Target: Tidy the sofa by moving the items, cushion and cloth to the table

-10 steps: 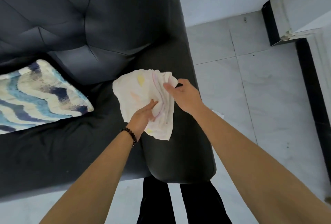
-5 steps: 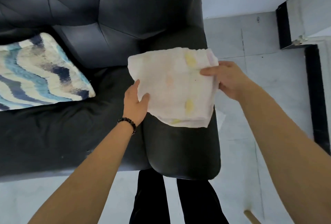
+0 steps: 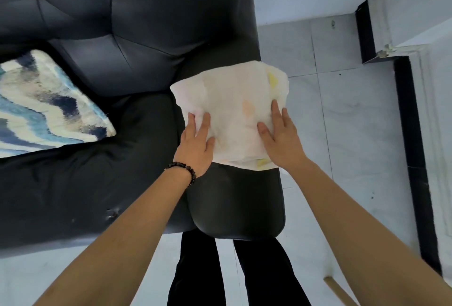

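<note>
A white cloth (image 3: pixel 232 107) with faint yellow and orange marks lies spread flat on the right armrest of the black sofa (image 3: pixel 122 24). My left hand (image 3: pixel 197 144), with a bead bracelet at the wrist, presses flat on the cloth's near left edge. My right hand (image 3: pixel 280 134) lies flat with straight fingers on the cloth's near right part. A cushion (image 3: pixel 41 102) with a blue, navy and white wave pattern rests on the sofa seat at the left.
Pale tiled floor (image 3: pixel 342 122) stretches to the right of the sofa. A wall corner with a dark skirting strip (image 3: pixel 413 149) stands at the far right. A wooden stick end (image 3: pixel 335 288) shows at the bottom right. My dark-trousered legs (image 3: pixel 234 274) stand at the armrest's front.
The cloth, held up and opened between both hands before, now lies flat on the armrest. Both hands went from pinching its edges to pressing on it with straight fingers.
</note>
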A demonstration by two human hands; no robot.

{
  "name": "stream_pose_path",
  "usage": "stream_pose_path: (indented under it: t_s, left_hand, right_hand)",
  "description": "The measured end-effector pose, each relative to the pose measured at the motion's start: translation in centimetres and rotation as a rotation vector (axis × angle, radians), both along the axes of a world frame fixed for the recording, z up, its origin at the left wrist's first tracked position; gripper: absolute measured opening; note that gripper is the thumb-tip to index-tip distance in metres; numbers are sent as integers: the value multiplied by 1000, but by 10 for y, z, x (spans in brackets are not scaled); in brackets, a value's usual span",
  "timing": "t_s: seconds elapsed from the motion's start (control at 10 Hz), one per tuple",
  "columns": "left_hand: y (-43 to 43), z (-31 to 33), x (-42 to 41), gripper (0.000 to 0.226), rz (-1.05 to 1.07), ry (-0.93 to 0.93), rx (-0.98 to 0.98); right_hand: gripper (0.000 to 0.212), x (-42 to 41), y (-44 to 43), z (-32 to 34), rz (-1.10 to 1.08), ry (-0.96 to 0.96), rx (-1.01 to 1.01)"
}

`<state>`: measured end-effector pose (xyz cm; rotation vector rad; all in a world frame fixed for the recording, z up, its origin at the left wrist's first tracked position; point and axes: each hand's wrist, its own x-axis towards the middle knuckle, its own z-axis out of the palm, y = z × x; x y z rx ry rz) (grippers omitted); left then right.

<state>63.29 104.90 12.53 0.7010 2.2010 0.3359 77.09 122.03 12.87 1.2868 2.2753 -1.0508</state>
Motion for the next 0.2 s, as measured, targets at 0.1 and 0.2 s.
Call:
stream_pose_path:
  t_s: [0.1,0.2]
  left_hand:
    - [-12,30,-7,59,-52,94,-31]
    - [-36,77,-8,59,-71,162,-21]
  right_hand:
    - [64,-17,10,57,-49,83,19]
    - [53,-30,24,163,-215,425,-17]
